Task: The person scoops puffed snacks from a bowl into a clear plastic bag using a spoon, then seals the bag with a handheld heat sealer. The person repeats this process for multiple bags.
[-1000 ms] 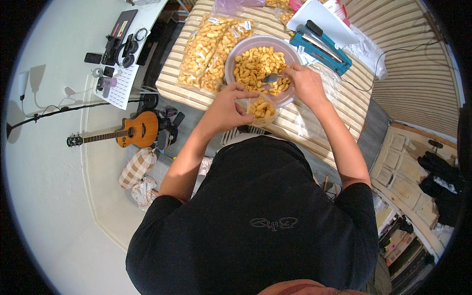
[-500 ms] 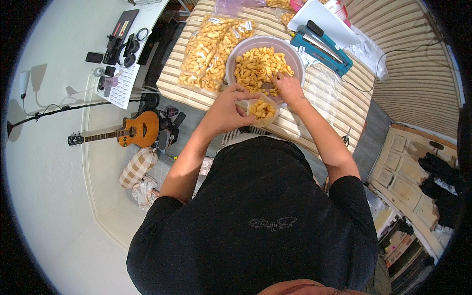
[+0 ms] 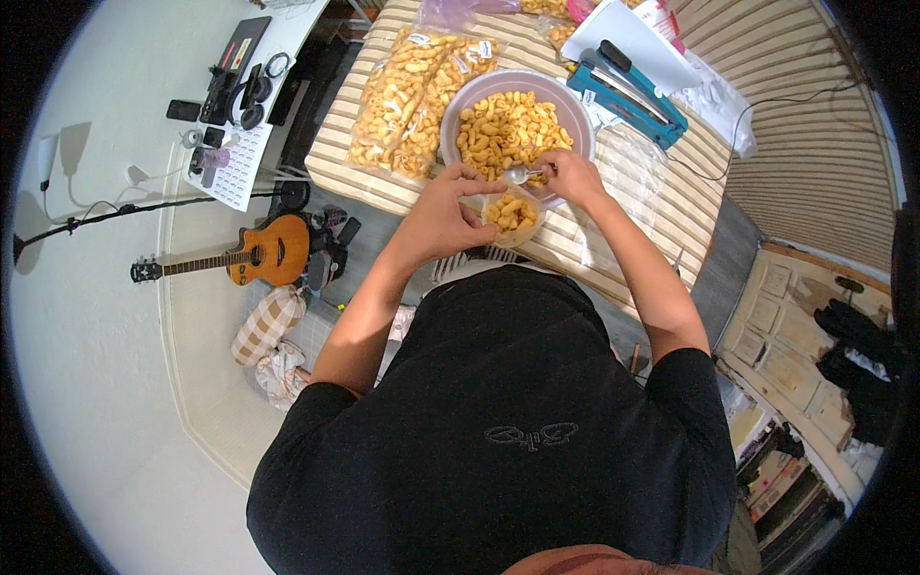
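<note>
A large pale bowl (image 3: 458,105) full of yellow puffed snacks (image 3: 508,129) stands on a striped table (image 3: 594,235). At the bowl's near rim my left hand (image 3: 443,213) holds a small clear bag (image 3: 513,213) partly filled with the snacks. My right hand (image 3: 567,177) grips a metal spoon (image 3: 520,175) just above the bag's mouth, at the edge of the bowl.
Two filled, sealed snack bags (image 3: 407,91) lie left of the bowl. A teal bag sealer (image 3: 628,91) and white paper (image 3: 632,43) lie behind it. Empty clear bags (image 3: 628,168) lie to the right. On the floor to the left are a guitar (image 3: 240,257) and a folded checked cloth (image 3: 266,324).
My right hand went from the bowl down to the small bag with the spoon and is now back at the bowl's rim. My left hand kept hold of the bag.
</note>
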Available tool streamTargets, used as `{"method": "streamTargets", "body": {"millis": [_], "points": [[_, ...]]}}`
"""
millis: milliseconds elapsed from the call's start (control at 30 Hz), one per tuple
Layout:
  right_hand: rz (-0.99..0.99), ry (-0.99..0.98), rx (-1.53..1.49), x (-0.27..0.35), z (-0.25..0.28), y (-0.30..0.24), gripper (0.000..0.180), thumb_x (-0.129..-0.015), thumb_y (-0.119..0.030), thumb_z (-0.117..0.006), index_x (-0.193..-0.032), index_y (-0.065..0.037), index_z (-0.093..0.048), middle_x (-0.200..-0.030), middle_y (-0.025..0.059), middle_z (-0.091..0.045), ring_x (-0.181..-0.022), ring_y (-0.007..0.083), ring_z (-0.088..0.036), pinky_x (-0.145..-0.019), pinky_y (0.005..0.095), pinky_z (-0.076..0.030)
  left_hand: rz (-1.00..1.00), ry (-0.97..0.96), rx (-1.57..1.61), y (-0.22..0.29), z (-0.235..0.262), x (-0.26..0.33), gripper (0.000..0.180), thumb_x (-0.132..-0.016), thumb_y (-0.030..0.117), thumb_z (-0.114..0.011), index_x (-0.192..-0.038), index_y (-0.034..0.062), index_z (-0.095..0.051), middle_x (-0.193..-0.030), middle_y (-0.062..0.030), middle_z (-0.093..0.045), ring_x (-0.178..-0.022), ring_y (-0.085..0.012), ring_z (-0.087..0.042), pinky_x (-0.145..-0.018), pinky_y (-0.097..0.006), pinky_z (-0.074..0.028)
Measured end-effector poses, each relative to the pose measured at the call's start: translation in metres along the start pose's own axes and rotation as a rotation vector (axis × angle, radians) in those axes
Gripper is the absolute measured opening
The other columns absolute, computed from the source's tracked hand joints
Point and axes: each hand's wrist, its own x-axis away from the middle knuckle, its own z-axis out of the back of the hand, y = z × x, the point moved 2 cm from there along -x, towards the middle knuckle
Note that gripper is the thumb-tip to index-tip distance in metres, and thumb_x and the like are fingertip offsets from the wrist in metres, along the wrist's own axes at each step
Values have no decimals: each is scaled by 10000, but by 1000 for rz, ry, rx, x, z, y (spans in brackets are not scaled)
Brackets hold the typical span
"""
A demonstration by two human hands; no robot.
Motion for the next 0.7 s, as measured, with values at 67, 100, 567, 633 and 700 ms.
{"method": "streamTargets", "body": {"millis": [67,100,567,633,700], "points": [[-12,-7,-18,7,17,-7,289,-949,-155,-707,-1170,-241,-871,-1170,146,-824,-1080,369,-783,-946,513,-628,-7,-6,-7,0,0,-1,598,-819,64,-904,-1404,157,-818,-1366,-85,-592,-796,-110,-749,-742,-268,-645],[-8,-8,-16,10,25,-10,284,-946,-153,-711,-1166,-232,-871,-1171,144,-825,-1079,371,-783,-941,514,-628,-10,-8,-11,0,0,-1,600,-820,65,-904,-1405,161,-818,-1366,-85,-592,-795,-109,-749,-740,-268,-645],[328,249,569,2,-6,-4,258,-879,-173,-806,-1127,-101,-818,-1145,113,-757,-1015,311,-804,-832,431,-655,2,-23,-53,2,0,-2,599,-818,90,-905,-1403,189,-822,-1375,-87,-595,-785,-106,-745,-745,-264,-649],[337,260,617,-2,-17,-7,271,-872,-186,-818,-1126,-92,-818,-1156,119,-758,-1023,311,-805,-833,425,-657,3,-19,-45,2,0,-1,602,-819,90,-907,-1407,187,-820,-1374,-85,-594,-789,-105,-743,-746,-263,-650],[283,192,567,-4,-25,-6,271,-870,-187,-827,-1124,-92,-818,-1152,129,-759,-1028,318,-804,-848,438,-656,7,-17,-31,2,0,0,606,-820,91,-911,-1411,186,-817,-1372,-83,-593,-796,-105,-743,-744,-262,-650]]}}
